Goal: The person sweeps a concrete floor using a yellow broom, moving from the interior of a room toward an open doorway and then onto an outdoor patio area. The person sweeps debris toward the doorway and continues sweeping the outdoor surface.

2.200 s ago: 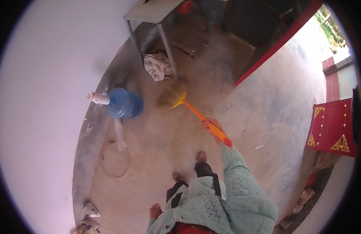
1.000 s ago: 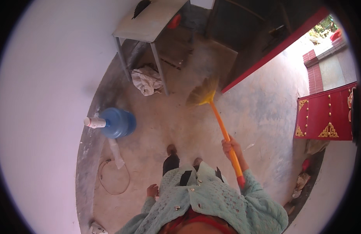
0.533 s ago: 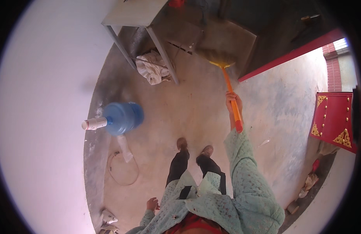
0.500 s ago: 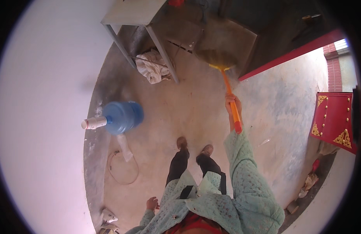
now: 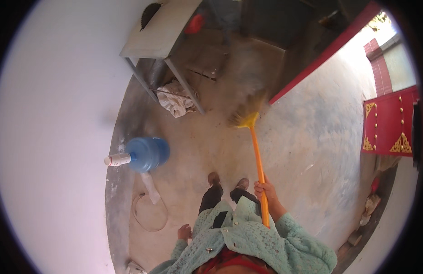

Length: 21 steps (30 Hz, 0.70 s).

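The broom [image 5: 256, 150] has been drawn back from the table [image 5: 159, 34]; it is gripped by the right hand [image 5: 265, 191], the left hand [image 5: 184, 232] hanging free, fingers unclear. Floor [image 5: 312, 137] apparently part-swept.

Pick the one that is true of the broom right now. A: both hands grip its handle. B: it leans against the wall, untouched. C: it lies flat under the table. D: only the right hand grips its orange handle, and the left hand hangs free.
D: the right hand is wrapped round the orange handle of the broom, while the left hand hangs low at the person's side, holding nothing.
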### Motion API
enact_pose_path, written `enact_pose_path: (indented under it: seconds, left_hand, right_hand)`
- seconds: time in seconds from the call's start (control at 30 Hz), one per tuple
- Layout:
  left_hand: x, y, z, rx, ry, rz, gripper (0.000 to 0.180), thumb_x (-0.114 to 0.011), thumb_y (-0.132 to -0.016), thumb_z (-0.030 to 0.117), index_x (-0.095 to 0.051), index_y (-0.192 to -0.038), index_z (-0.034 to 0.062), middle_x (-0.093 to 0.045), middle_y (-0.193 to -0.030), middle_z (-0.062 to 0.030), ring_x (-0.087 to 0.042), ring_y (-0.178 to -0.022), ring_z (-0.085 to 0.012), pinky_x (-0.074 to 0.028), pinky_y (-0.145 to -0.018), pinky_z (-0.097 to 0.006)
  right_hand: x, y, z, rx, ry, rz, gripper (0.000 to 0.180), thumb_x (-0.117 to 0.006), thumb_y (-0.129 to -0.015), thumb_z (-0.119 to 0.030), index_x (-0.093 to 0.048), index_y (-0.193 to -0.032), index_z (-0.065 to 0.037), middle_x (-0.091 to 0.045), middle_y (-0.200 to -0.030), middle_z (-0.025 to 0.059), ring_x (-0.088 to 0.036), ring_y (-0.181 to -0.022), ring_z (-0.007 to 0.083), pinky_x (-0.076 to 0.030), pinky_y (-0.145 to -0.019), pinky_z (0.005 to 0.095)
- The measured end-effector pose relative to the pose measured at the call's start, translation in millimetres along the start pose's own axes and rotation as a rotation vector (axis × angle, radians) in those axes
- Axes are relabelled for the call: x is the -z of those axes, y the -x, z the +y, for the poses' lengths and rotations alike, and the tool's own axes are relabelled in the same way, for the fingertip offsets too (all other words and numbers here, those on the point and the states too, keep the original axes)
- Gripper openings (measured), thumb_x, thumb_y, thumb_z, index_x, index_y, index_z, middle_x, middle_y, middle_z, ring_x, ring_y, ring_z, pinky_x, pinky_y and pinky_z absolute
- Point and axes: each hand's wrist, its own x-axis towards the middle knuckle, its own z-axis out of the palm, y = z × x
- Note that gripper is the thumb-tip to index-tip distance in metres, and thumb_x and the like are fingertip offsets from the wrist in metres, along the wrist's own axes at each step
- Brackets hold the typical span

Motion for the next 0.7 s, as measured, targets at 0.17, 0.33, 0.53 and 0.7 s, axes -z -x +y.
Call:
enact_pose_path:
  seconds: [0.17, 0.33, 0.53, 0.7]
  left_hand:
    - [3.5, 8.3, 1.8, -0.095, -0.029, -0.046, 0.034, -0.049, -0.072, 0.010, -0.051, -0.104, -0.0014, -0.050, -0.056, -0.0070, -0.047, -0.042, -0.0145, -0.038, -0.036, -0.027]
    - [13.4, -6.8, -12.9, -0.195, -0.020, -0.005, 0.034, -0.048, -0.072, 0.011, -0.051, -0.103, -0.0017, -0.051, -0.058, -0.0073, -0.048, -0.044, -0.0146, -0.039, -0.038, -0.026]
    - [23.1, 6.3, 22.2, -0.135, -0.137, 0.067, 0.032, -0.049, -0.072, 0.016, -0.054, -0.099, 0.0007, -0.055, -0.065, -0.0091, -0.053, -0.051, -0.0165, -0.045, -0.048, -0.029]
    - [24.1, -55.1, -41.1, -0.442, -0.243, -0.015, 0.036, -0.048, -0.072, 0.024, -0.055, -0.098, 0.0009, -0.059, -0.079, -0.0143, -0.057, -0.064, -0.0194, -0.046, -0.064, -0.030]
  right_hand:
    - [29.2, -78.0, 18.0, -0.107, -0.043, -0.104, 0.046, -0.044, -0.076, -0.002, -0.029, -0.118, -0.017, -0.041, -0.065, 0.0016, -0.040, -0.046, 0.0063, -0.034, -0.034, 0.0158]
    - [25.3, -142.8, 7.7, -0.296, -0.113, 0.017, 0.021, -0.046, -0.075, -0.004, -0.036, -0.093, -0.009, -0.042, -0.064, 0.0029, -0.041, -0.046, 0.0068, -0.035, -0.035, 0.0165]
    - [123.4, -113.4, -17.2, -0.203, -0.295, 0.068, 0.017, -0.045, -0.075, -0.002, -0.034, -0.087, -0.007, -0.040, -0.062, 0.0034, -0.041, -0.047, 0.0081, -0.035, -0.037, 0.0178]
    - [129.7, -21.2, -58.3, 0.038, -0.049, 0.232, 0.025, -0.043, -0.074, 0.002, -0.032, -0.093, -0.010, -0.040, -0.062, 0.0048, -0.039, -0.045, 0.0094, -0.036, -0.036, 0.0204]
